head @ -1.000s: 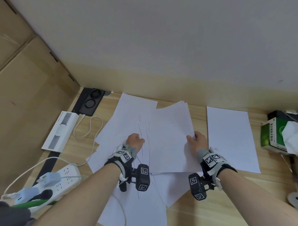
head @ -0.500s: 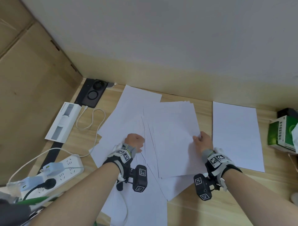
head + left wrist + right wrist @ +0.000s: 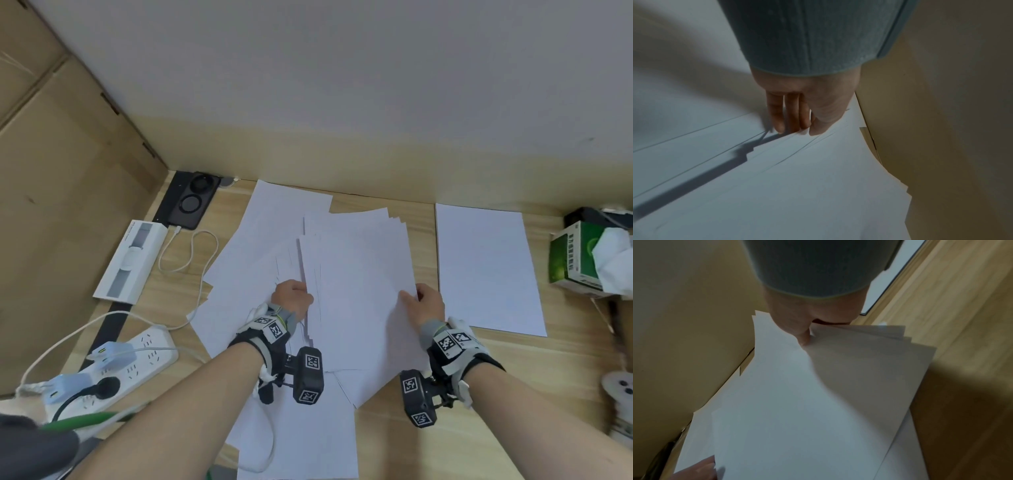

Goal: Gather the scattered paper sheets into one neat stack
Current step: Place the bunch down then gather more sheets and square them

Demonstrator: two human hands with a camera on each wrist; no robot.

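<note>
Head view: bundle of white sheets (image 3: pixel 356 291), loosely fanned, held between both hands above the wooden counter (image 3: pixel 513 428). Left hand (image 3: pixel 291 301), grip closed on the bundle's left edge, fingers hidden under the paper. Right hand (image 3: pixel 426 303), grip pinching the bundle's right edge, thumb on top. Further loose sheets (image 3: pixel 246 274) lie flat on the counter beneath and to the left of the left grip, with more paper running toward the person below both wrists. Single sheet (image 3: pixel 486 267), flat, just right of the right grip, apart from the bundle. White power strip (image 3: pixel 137 356) with plugs, white box (image 3: pixel 130 260), white cable (image 3: pixel 188 253) and black device (image 3: pixel 191 202), all well left of the left grip. Green carton (image 3: pixel 575 260), well right of the right grip. Left wrist view: left hand (image 3: pixel 803 107), fingers (image 3: pixel 777 116) pointing down onto the stepped edges of the sheets (image 3: pixel 777 178), thumb on top; grey cuff above. Right wrist view: right hand (image 3: pixel 807 316), thumb pressed on the top sheet, remaining fingers beneath the bundle (image 3: pixel 797 394), whose corners fan out to the right; single sheet (image 3: pixel 890 280) on the counter behind the grip.
</note>
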